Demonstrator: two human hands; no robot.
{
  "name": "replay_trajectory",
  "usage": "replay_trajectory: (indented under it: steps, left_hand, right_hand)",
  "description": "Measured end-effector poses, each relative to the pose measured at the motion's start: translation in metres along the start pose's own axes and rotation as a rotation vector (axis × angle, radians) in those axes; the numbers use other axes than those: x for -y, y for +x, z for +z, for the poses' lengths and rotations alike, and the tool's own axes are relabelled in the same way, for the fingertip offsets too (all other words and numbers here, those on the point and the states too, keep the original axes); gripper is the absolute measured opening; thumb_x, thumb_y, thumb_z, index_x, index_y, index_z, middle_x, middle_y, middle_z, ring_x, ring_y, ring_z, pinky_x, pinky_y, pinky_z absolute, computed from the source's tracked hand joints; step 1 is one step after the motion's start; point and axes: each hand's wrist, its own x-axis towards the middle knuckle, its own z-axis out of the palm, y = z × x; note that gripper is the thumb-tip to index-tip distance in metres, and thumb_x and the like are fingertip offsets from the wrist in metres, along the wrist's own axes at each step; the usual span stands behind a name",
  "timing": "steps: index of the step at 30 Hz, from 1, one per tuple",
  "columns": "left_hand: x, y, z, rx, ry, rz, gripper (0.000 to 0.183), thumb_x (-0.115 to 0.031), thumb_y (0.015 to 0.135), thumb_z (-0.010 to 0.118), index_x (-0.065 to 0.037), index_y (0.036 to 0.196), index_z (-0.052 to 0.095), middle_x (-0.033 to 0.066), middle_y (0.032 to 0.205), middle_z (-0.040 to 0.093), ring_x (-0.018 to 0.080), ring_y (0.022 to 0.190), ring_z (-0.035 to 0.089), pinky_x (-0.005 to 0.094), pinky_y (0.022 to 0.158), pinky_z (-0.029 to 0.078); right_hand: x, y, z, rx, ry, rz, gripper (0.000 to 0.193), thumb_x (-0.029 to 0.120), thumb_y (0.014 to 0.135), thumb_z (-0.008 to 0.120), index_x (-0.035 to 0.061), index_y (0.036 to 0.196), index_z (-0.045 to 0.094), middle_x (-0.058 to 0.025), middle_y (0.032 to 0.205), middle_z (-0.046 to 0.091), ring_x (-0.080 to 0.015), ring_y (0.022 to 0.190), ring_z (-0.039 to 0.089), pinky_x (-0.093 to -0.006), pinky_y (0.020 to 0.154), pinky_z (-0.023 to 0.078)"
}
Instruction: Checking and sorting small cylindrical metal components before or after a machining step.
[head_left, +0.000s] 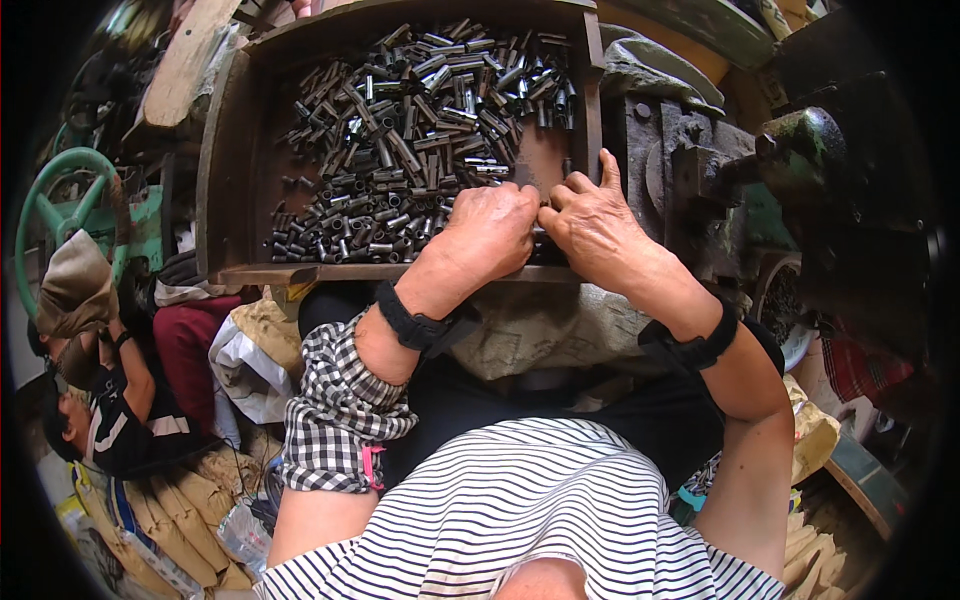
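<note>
A wooden tray holds a heap of short dark metal tubes, some shiny, some brownish. My left hand is closed over the near part of the tray, its fingers curled down. Beside it my right hand is closed too, thumb and fingertips drawn together near the tray's right corner, one finger raised. The fingertips of both hands almost meet. Whatever they hold is hidden by the fingers and knuckles. Small tubes lie right next to my left hand. Behind the fingers, a patch of brown tray floor shows.
Dark, greasy machinery stands close on the right. A green handwheel is at the far left, with another person below it. Pale sacking lies under the tray's near edge. A bowl of small parts sits right of my forearm.
</note>
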Motion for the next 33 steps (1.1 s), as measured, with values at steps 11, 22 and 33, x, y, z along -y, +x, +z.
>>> replay_trajectory:
  steps: [11,22,33]
  left_hand:
    - [0.002,0.001,-0.008,-0.125,-0.298,0.024,0.019,-0.01,0.077,0.06,-0.001,0.091,0.051,0.0138,0.077,0.06,0.0304,0.068,0.062,0.0388,0.061,0.05]
    - [-0.004,0.003,-0.016,0.14,-1.298,-0.191,0.014,-0.01,0.088,0.056,0.0,0.098,0.055,0.0026,0.078,0.061,0.0074,0.063,0.062,0.0175,0.05,0.048]
    - [-0.004,0.001,-0.007,-0.003,-1.546,-0.286,0.02,-0.013,0.089,0.056,0.001,0.104,0.059,0.0031,0.079,0.062,0.0061,0.061,0.059,0.0169,0.05,0.048]
  right_hand:
    - [-0.003,-0.022,-0.009,-0.541,0.604,0.097,0.016,0.007,0.075,0.068,0.0022,0.087,0.058,-0.0116,0.077,0.055,-0.024,0.067,0.059,-0.0275,0.052,0.046]
    - [-0.005,-0.025,-0.004,-0.349,1.448,0.417,0.016,0.005,0.083,0.057,-0.0025,0.097,0.055,-0.0045,0.072,0.059,-0.0039,0.057,0.054,-0.0192,0.048,0.046]
    - [-0.02,-0.026,-0.005,-0.379,1.586,0.535,0.018,0.013,0.088,0.058,0.0008,0.1,0.051,-0.0062,0.074,0.065,-0.0095,0.059,0.064,-0.0167,0.047,0.046]
